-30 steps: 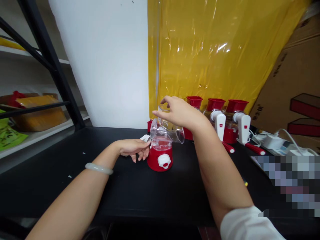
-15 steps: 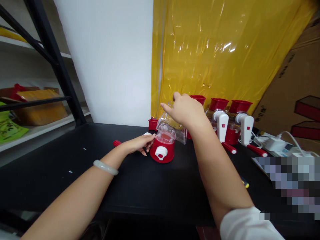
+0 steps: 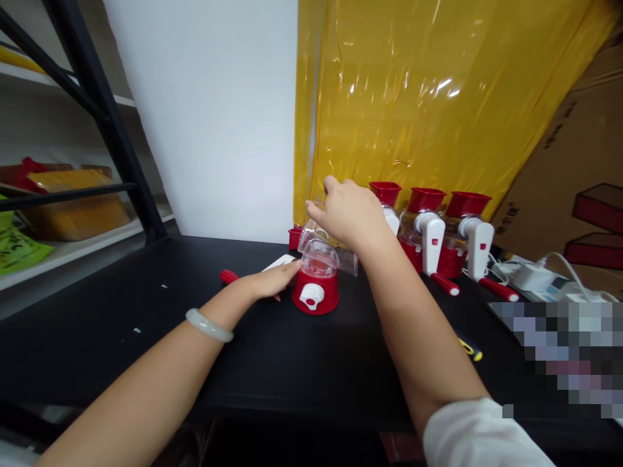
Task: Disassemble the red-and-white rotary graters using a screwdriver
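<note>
A rotary grater with a red base [image 3: 324,295] and a white knob [image 3: 311,296] stands upright on the black table. Its clear plastic body [image 3: 318,250] sits over the base, leaning slightly left. From above, my right hand [image 3: 348,211] grips the top of this clear body, thumb to the left; its other fingertips are partly hidden. Low on the left side, my left hand [image 3: 275,279] presses against the base, its fingertips partly hidden. A white crank with a red handle [image 3: 228,277] lies behind my left hand. A small red hopper [image 3: 294,237] stands behind the clear body.
Several assembled rotary graters [image 3: 428,240] stand in a row at right. Near my right forearm lies a black and yellow tool [image 3: 470,348]. White cables and adapters [image 3: 535,279] sit at far right, before a cardboard box [image 3: 549,175]. A shelf rack [image 3: 109,123] stands left.
My left hand has turned and come against the base's side. My right hand has shifted a little left with the clear body, which has moved slightly left too.
</note>
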Motion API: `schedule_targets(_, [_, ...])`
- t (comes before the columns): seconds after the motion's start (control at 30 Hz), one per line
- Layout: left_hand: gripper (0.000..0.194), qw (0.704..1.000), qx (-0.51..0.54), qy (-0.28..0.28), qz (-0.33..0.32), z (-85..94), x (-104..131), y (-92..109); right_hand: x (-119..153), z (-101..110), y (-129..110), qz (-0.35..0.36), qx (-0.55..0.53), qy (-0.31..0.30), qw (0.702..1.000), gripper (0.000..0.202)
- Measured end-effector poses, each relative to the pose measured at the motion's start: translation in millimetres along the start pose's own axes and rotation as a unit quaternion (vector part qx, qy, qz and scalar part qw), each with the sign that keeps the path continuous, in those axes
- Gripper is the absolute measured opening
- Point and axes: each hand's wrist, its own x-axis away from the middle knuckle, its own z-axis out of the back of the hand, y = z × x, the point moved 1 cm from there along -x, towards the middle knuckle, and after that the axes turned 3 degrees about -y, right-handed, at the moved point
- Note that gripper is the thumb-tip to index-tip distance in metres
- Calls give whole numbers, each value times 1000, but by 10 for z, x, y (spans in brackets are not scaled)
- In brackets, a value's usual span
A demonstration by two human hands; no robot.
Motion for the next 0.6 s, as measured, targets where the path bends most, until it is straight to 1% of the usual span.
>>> schedule_targets(0.07, [69, 998, -40, 14, 36, 3, 2, 2, -2, 6, 7, 8, 2, -4, 1000, 45])
schedule_targets(0.13, [69, 996, -66, 20, 49, 1, 5, 13, -4, 10, 15, 13, 3, -6, 1000, 45])
schedule_targets(0.33, [68, 997, -70, 13, 36, -10, 30, 55, -15, 23, 29, 24, 3, -17, 1000, 45])
schedule_targets(0.6, [68, 997, -71, 20, 29, -13, 68, 89, -6, 47, 49, 26, -20, -18, 999, 43])
